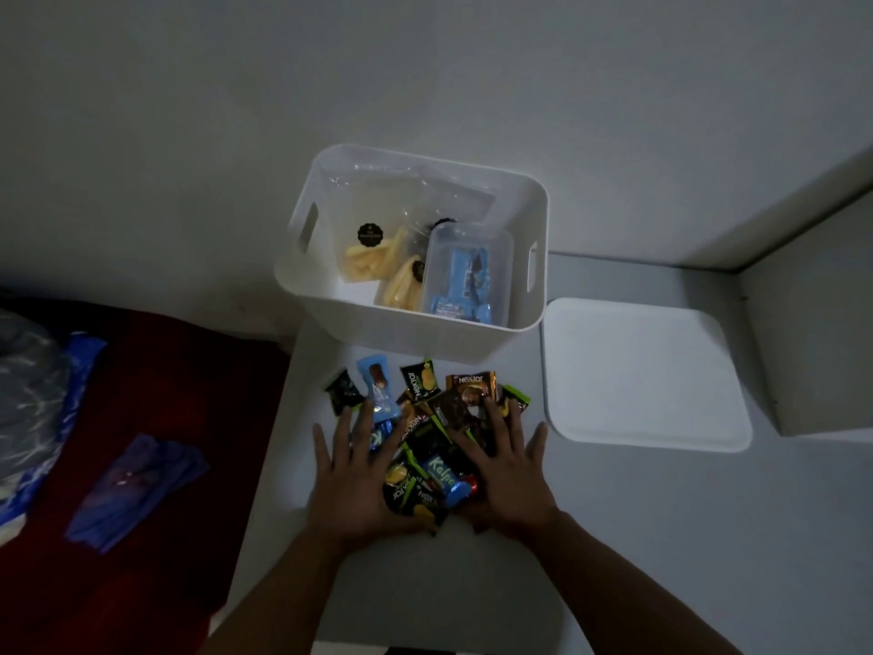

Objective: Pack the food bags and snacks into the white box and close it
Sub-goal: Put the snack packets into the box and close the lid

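From the head view, we see the white box [411, 257] standing open on the desk [614, 536], already holding clear food bags [373, 257] of yellow pieces and a small clear tub [465, 276] of blue packets. Its lid [642, 375] lies flat just beside it, to the right. Our left hand [354, 475] and right hand [508, 465] lie spread wide, fingers straight, flanking and partly covering the loose snacks [425, 418] in front of the box (nothing is gripped). We judge the snack-gathering step is in hand; next we should scoop the pile together, lift it over the near wall, then fit the lid.
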